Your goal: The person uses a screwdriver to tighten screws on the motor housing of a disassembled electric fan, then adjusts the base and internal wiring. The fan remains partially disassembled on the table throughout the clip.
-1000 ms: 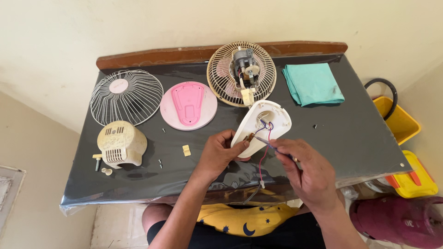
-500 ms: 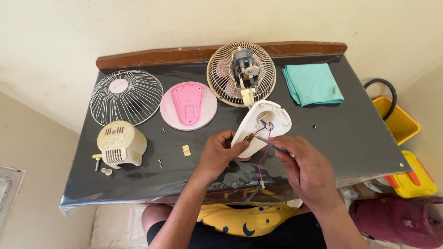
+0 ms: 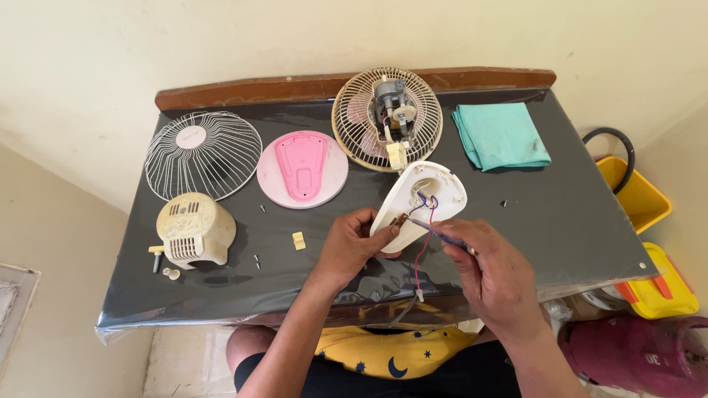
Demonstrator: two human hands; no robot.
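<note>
Tool tip (image 3: 410, 220) behind wires (image 3: 422, 243)

Black table (image 3: 575, 228): wire grille (image 3: 202, 164), pink plate (image 3: 302, 168), teal cloth (image 3: 500, 135), motor cover (image 3: 193, 230).

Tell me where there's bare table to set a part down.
Bare patches on the table: the right side below the teal cloth, and the front left below the cream motor cover. The back row and the middle around the white base are crowded.
</note>
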